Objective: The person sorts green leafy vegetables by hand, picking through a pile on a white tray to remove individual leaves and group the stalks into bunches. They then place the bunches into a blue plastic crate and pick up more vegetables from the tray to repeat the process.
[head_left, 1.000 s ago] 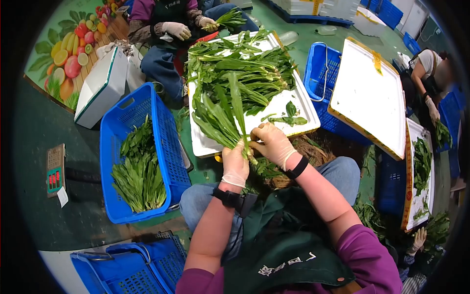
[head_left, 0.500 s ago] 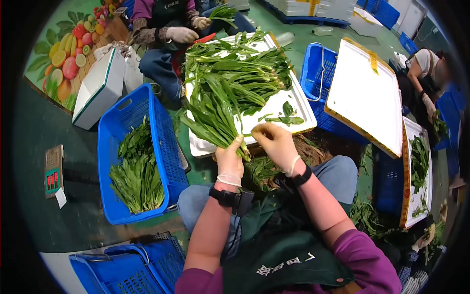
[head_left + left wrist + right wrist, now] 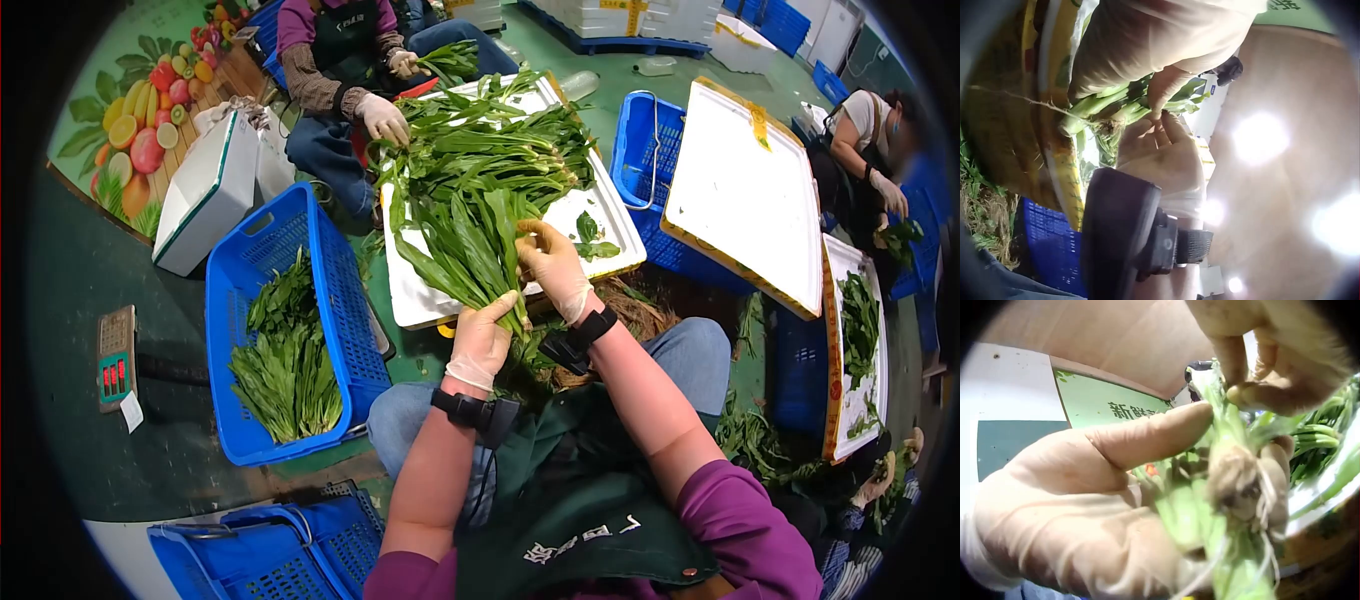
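In the head view the gloved left hand point(image 3: 481, 345) grips a bunch of long green leaves point(image 3: 470, 250) by its stem ends, leaves pointing away over the white foam tray point(image 3: 415, 300). The gloved right hand point(image 3: 552, 262) pinches at the bunch's right side, just above the left hand. Close up in the right wrist view, the left thumb lies against the stems, and a brown root end point(image 3: 1235, 478) with thin pale roots shows; the right hand's fingertips point(image 3: 1241, 387) pinch a stem above it. More leafy bunches point(image 3: 500, 150) lie on the tray.
A blue basket point(image 3: 350, 330) with leaves stands at the left, beside a scale point(image 3: 115, 365). Right of the tray are another blue basket point(image 3: 640, 160) and a foam lid point(image 3: 745, 190). A person's gloved hand point(image 3: 383, 118) reaches the tray's far left edge; other people work at the right.
The right hand moved away from the bunch's base, then up along its right side. The bunch's leaves swung rightward. The person opposite reached toward the tray's leaves.
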{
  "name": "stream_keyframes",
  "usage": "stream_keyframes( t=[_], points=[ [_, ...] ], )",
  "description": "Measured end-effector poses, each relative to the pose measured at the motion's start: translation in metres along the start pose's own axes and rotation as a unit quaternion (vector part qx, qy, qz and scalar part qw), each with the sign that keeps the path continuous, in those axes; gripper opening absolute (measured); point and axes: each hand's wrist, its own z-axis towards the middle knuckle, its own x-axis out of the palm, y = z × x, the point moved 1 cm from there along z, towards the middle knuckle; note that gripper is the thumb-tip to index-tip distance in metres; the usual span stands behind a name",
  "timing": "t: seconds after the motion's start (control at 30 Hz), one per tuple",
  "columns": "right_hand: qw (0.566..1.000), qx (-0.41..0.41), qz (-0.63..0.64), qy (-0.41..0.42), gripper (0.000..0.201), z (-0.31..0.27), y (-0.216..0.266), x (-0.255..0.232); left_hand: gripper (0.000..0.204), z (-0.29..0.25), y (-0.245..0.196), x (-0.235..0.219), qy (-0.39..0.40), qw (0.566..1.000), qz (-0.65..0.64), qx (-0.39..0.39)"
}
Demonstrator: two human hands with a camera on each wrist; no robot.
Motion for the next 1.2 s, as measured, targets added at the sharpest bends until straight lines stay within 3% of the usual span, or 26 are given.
stream_keyframes(
  t=[0.13,0.17,0.33,0.4,0.47,0.53,0.57,0.6,0.67,0.7,0.73,0.8,0.83,0.87,0.9,0.93,1.0,1.07,1.2],
  points=[
    [0.999,-0.019,-0.037,-0.033,0.030,0.000,0.019,0.002,0.027,0.002,0.003,0.001,-0.018,0.998,0.055,0.039],
    [0.991,-0.027,-0.123,-0.047,0.032,-0.002,0.023,0.003,0.027,0.002,0.004,0.000,-0.017,0.998,0.055,0.038],
    [0.996,-0.014,-0.092,0.003,0.032,-0.009,0.021,-0.010,0.028,-0.003,-0.007,0.006,-0.020,0.999,0.028,-0.031],
    [0.989,0.037,0.132,0.049,0.028,-0.019,0.024,-0.011,0.028,0.001,-0.006,-0.001,-0.019,0.999,-0.032,-0.038],
    [0.977,0.050,0.195,0.065,0.025,-0.036,0.031,-0.013,0.028,0.006,-0.008,-0.009,-0.018,0.995,-0.091,-0.043],
    [0.970,0.041,0.159,0.179,0.023,-0.054,0.027,-0.024,0.026,0.012,-0.015,-0.022,-0.075,0.981,-0.177,-0.014],
    [0.956,0.062,0.096,0.271,0.023,-0.062,0.022,-0.031,0.024,0.016,-0.019,-0.033,-0.052,0.986,-0.156,-0.001],
    [0.918,0.138,-0.017,0.372,0.026,-0.070,0.033,-0.040,0.025,0.014,-0.025,-0.035,-0.079,0.991,-0.105,0.025],
    [0.899,0.176,-0.163,0.368,0.026,-0.083,0.022,-0.049,0.027,0.009,-0.029,-0.029,-0.125,0.989,-0.039,0.071],
    [0.894,-0.016,-0.357,0.271,0.036,-0.083,0.020,-0.051,0.027,0.007,-0.028,-0.028,-0.126,0.989,-0.040,0.071],
    [0.837,-0.192,-0.499,0.116,0.042,-0.083,0.016,-0.049,0.029,0.005,-0.024,-0.025,-0.105,0.992,-0.014,0.072],
    [0.896,-0.116,-0.427,0.029,0.046,-0.073,0.021,-0.036,0.033,0.001,-0.015,-0.013,-0.072,0.996,0.000,0.050],
    [0.924,-0.054,-0.372,0.066,0.050,-0.069,0.024,-0.028,0.034,0.002,-0.007,-0.007,-0.056,0.996,-0.023,0.059],
    [0.934,-0.052,-0.339,0.103,0.056,-0.059,0.004,-0.027,0.035,0.002,-0.002,-0.002,-0.040,0.996,-0.044,0.067],
    [0.937,-0.039,-0.334,0.098,0.058,-0.052,-0.011,-0.028,0.037,0.005,0.003,-0.009,-0.015,0.998,-0.065,0.019],
    [0.939,-0.027,-0.328,0.096,0.059,-0.044,-0.025,-0.029,0.037,0.006,0.003,-0.012,-0.012,0.998,-0.063,0.019],
    [0.957,0.015,-0.268,0.106,0.050,-0.041,-0.033,-0.033,0.039,0.006,0.002,-0.018,-0.054,0.996,-0.074,-0.020],
    [0.981,0.149,-0.009,0.124,0.036,-0.050,-0.028,-0.034,0.039,0.004,0.001,-0.022,-0.041,0.996,-0.081,-0.010],
    [0.977,0.166,-0.004,0.132,0.030,-0.055,-0.029,-0.037,0.040,0.003,-0.001,-0.018,-0.053,0.998,0.012,0.019]
  ],
)
